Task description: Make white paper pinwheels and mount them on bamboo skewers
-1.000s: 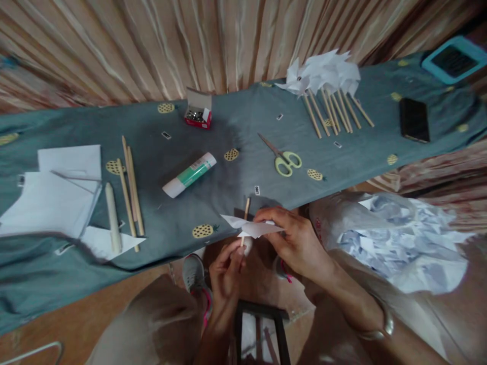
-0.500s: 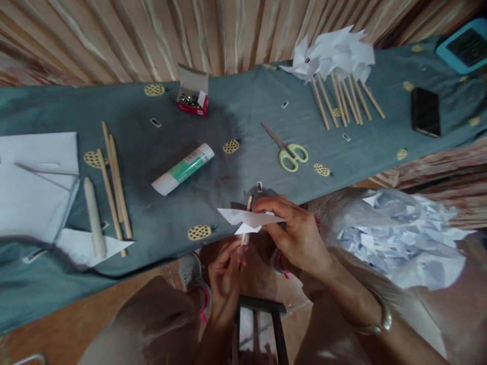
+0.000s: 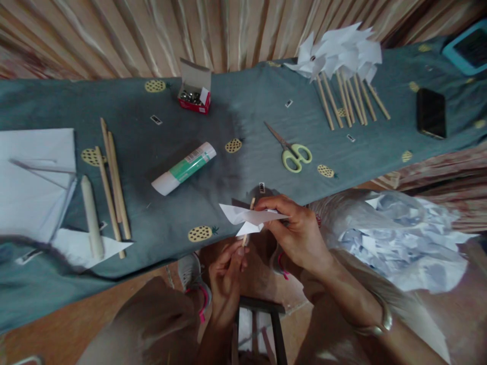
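Note:
A white paper pinwheel [image 3: 249, 215] is in front of me at the table's near edge, seen almost edge-on. My right hand [image 3: 302, 233] pinches its right side between thumb and fingers. A thin wooden stick [image 3: 245, 240] crosses behind the paper, its tip showing above. Lower down, my left hand [image 3: 227, 266] grips the stick near its bottom with closed fingers. The paper hides where stick and pinwheel meet, so I cannot tell how they are joined.
On the green tablecloth lie scissors [image 3: 292, 152], a glue stick [image 3: 184, 169], an open box of metal pins [image 3: 195, 97], loose sticks [image 3: 116, 177], white paper [image 3: 34, 187], finished pinwheels [image 3: 342, 56] and a phone [image 3: 431, 112]. A bag of paper scraps [image 3: 395, 243] sits at right.
My hands keep the same hold on the stick and pinwheel. The pinwheel has tilted slightly, showing a darker blade behind it. The view has shifted a little.

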{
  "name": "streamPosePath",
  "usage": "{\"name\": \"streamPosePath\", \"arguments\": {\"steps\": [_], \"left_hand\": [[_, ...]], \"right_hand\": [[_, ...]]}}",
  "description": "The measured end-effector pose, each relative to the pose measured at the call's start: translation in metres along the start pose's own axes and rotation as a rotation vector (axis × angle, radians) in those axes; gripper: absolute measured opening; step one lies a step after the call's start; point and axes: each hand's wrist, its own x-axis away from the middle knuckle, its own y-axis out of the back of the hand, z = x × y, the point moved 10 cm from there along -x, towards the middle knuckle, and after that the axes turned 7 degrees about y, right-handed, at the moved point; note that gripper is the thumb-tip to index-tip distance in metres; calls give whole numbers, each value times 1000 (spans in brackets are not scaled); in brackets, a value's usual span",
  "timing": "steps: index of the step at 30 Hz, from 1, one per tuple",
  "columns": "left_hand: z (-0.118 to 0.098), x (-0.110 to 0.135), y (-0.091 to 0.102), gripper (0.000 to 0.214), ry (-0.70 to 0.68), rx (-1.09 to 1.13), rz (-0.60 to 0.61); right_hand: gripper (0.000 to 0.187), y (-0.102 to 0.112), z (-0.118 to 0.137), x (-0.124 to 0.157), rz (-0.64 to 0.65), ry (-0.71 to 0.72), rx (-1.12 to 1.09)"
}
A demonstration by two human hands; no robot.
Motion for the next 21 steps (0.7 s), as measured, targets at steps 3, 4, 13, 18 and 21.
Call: {"name": "streamPosePath", "arguments": {"steps": [3,4,13,18,21], "left_hand": [[0,2,0,38,-12,-4,18],[-1,2,0,38,-19,5,22],[-3,1,2,40,-18,-8,-3],[-6,1,2,39,-47,-16,-15],[-6,0,1,40,-46,-1,-22]], "right_hand": [[23,-1,-3,0,0,-14,-14],[23,0,-4,0,-1,-18,-14],[21,-1,-4,1,-3,-41,-38],[21,1,-4,3,-14,-68,-37],[20,2,-2,3,-7,-68,-26]]}}
